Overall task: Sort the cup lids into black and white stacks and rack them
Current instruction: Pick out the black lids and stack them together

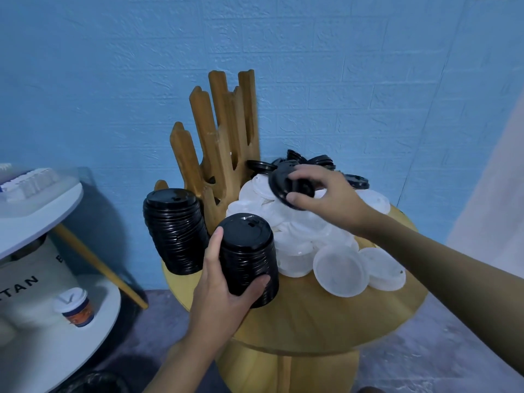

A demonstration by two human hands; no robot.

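Two stacks of dark lids sit by the left hand. Its thumb and curled fingers wrap round the nearer stack of black lids, which stands upright on the round wooden table. The second stack of black lids stands just to the left of that hand, untouched, near the table's edge.

The right hand reaches further forward and pinches a single black lid between thumb and fingertips. That lid is tilted and held just over the pile of white lids, which spreads beneath the right hand and wrist. Two of the white lids lie flat under the right forearm, close to the table's near edge. Beyond the right hand's fingertips, several loose black lids lie against the far side of the white pile.

Beyond the left hand, between the second stack and the white pile, rises the wooden lid rack with its upright slats. Well to the left of the left hand, a paper cup with a white lid stands on a white shelf.
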